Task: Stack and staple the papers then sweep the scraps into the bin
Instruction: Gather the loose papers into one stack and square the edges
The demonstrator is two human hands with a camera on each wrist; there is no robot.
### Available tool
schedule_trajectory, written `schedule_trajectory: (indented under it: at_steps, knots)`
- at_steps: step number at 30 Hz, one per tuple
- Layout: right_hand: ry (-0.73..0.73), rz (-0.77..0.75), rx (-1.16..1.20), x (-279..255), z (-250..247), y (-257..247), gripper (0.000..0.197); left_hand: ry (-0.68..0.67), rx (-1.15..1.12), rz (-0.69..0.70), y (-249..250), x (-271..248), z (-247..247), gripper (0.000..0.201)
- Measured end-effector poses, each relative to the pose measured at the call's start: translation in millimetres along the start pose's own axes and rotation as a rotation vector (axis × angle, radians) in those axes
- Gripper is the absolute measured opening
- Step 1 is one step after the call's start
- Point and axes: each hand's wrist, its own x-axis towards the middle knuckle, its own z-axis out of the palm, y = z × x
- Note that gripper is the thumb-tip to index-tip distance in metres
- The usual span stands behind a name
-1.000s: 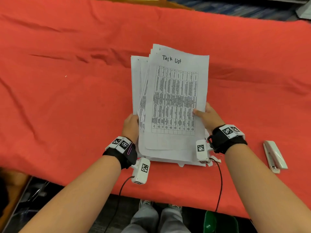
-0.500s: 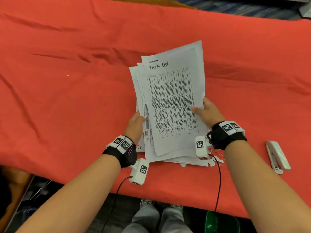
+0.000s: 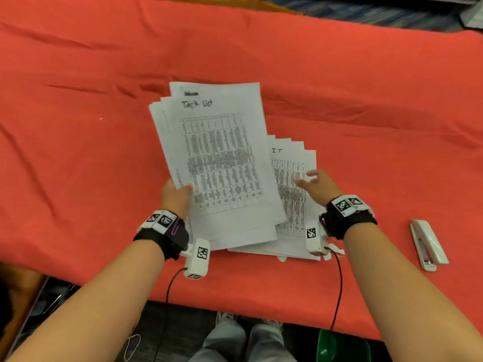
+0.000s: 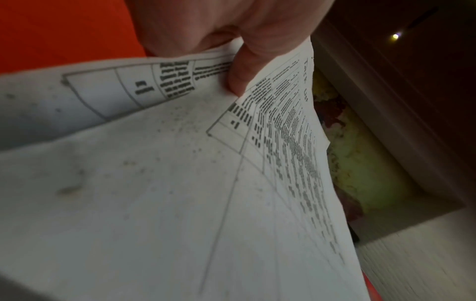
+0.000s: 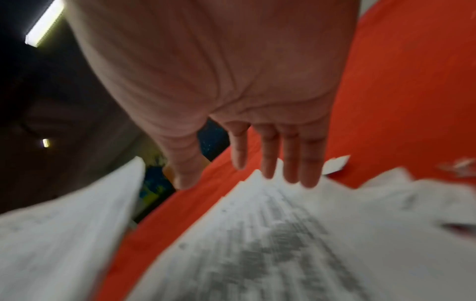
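Gathering the sheets is the step in hand. In the head view the left hand grips a lifted sheaf of papers, topped by a handwritten "Task List" page, by its lower left edge, thumb on top and fingers hidden underneath; the sheaf is fanned at its upper left corner. The right hand hovers released, fingers spread, over the fanned remaining sheets lying on the red-covered tabletop. Small torn scraps lie at the near right corner of those sheets, the white stapler rests well apart to the right, and what is probably the green bin stands under the near edge. In the left wrist view the thumb pinches the printed sheaf, which bows under its own weight. In the right wrist view, blurred, straight fingers reach out over the flat sheets and hold nothing. To do this well, I judge the right hand should slide under the whole flat pile at once, join it to the held sheaf, then tap the edges square on the tabletop before reaching for the stapler; loose fanned sheets slip easily.
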Motion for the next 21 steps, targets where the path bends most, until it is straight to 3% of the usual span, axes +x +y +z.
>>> schedule_trajectory:
  at_steps: [2,6,10,15,21]
  knots:
    - [0.108,0.118,-0.189,7,5,19,0.067,0.07,0.033,-0.012,-2,10,-16,0.035]
    - [0.159,0.241,-0.212,12,23,36,0.086,0.158,0.051,-0.047,-10,24,-44,0.034]
    - [0.16,0.198,-0.045,19,29,43,0.074,0.197,0.024,-0.069,-17,27,-64,0.037]
    - [0.257,0.097,-0.046,17,18,36,0.035,0.196,-0.002,-0.086,-25,27,-77,0.04]
    - [0.206,0.029,0.075,5,4,14,0.035,0.191,-0.013,-0.088,-29,30,-88,0.04]
